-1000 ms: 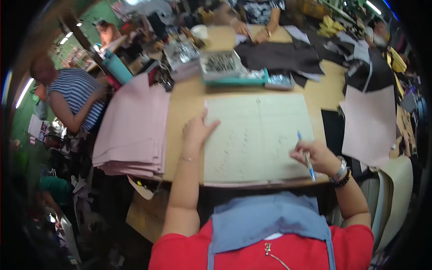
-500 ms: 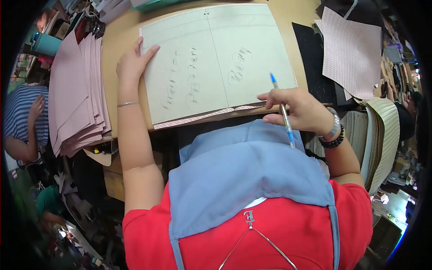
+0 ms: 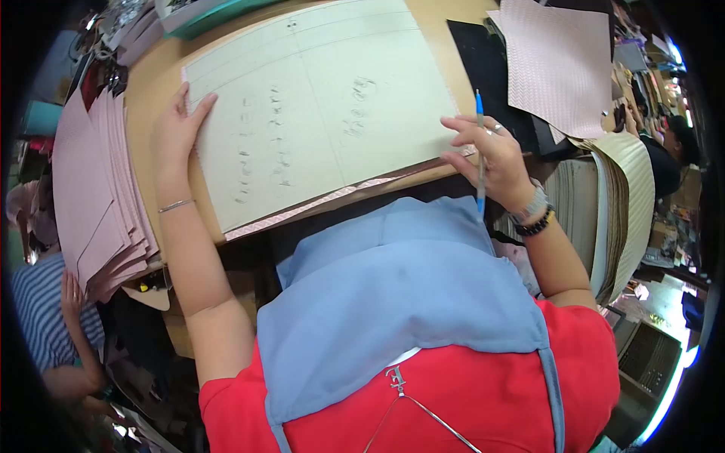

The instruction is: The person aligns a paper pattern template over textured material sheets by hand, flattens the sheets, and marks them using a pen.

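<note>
A large off-white pattern sheet [image 3: 317, 143] with pencil lines and handwriting lies on the table, over a pink-patterned sheet [image 3: 283, 219] that shows as a strip along the near edge. At the pattern's left edge rests my left hand [image 3: 180, 128], thumb spread over the sheet and fingers along its side. My right hand [image 3: 495, 162] holds a ballpoint pen [image 3: 480, 124] with blue ends, upright between the fingers. This hand is beside the pattern's near right corner, its thumb and fingertips close to the edge. Whether they touch it I cannot tell.
Pink sheets [image 3: 94, 204] are stacked at the left. Another pink textured sheet [image 3: 559, 72] lies on black material [image 3: 487, 83] at the right. Below it stand upright cream sheets [image 3: 623, 204]. A green tray edge [image 3: 219, 15] is at the back. A person in a striped top [image 3: 49, 306] is at far left.
The view has shifted, so the table appears farther left. My right hand has moved to the pattern's right corner and the pen has turned more upright. My left hand stays at the left edge.
</note>
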### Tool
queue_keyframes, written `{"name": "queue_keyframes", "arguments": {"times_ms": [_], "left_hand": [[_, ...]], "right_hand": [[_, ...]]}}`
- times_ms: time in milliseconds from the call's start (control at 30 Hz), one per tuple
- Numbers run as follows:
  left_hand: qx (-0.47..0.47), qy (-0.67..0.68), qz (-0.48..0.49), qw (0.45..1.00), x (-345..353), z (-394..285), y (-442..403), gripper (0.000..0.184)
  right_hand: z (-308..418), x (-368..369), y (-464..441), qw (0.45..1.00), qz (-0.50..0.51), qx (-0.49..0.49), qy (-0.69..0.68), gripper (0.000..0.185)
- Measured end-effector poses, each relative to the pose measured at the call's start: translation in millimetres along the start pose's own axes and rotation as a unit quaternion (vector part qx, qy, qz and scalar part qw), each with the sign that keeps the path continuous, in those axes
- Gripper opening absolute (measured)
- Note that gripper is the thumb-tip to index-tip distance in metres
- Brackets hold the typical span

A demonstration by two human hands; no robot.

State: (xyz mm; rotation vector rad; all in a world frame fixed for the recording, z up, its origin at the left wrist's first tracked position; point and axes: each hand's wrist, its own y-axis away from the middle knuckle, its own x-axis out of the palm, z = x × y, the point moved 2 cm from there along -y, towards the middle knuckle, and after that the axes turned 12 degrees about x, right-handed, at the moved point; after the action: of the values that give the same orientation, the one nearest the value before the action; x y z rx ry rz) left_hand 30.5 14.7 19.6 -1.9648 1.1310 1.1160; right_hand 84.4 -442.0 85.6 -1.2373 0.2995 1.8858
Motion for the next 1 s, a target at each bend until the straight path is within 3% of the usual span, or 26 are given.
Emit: {"name": "queue_keyframes", "arguments": {"times_ms": [233,333,433,500,567,633,733,933,1000], "left_hand": [[0.053,-0.011,-0.007,0.998,-6,-6,3,0.08],[0.104,-0.021,-0.03,0.994,-4,-8,5,0.059],[0.211,-0.148,-0.058,0.965,-17,-37,32,0.038],[0.281,-0.135,0.004,0.95,-28,-79,75,0.025],[0.322,-0.143,0.149,0.924,-33,-116,121,0.024],[0.382,-0.101,0.197,0.897,-33,-133,157,0.027],[0.384,-0.134,0.22,0.887,-19,-122,185,0.031],[0.38,-0.12,0.178,0.9,-18,-117,197,0.032],[0.386,-0.068,0.202,0.898,-21,-117,195,0.031]], "right_hand": [[-43,42,13,0.999,-0.014,0.032,-0.041,0.024],[-40,41,12,0.999,-0.006,0.035,-0.034,0.023],[-38,41,10,0.998,-0.001,0.04,-0.039,0.022],[-33,41,9,0.999,0.003,0.041,-0.023,0.022],[-35,41,7,0.999,0.004,0.042,-0.03,0.023],[-35,42,8,0.999,0.009,0.046,-0.027,0.023],[-38,41,9,0.999,0.026,0.038,-0.02,0.024],[-36,41,10,0.999,0.015,0.045,-0.023,0.023],[-35,40,9,0.998,0.011,0.054,-0.029,0.022]]}}
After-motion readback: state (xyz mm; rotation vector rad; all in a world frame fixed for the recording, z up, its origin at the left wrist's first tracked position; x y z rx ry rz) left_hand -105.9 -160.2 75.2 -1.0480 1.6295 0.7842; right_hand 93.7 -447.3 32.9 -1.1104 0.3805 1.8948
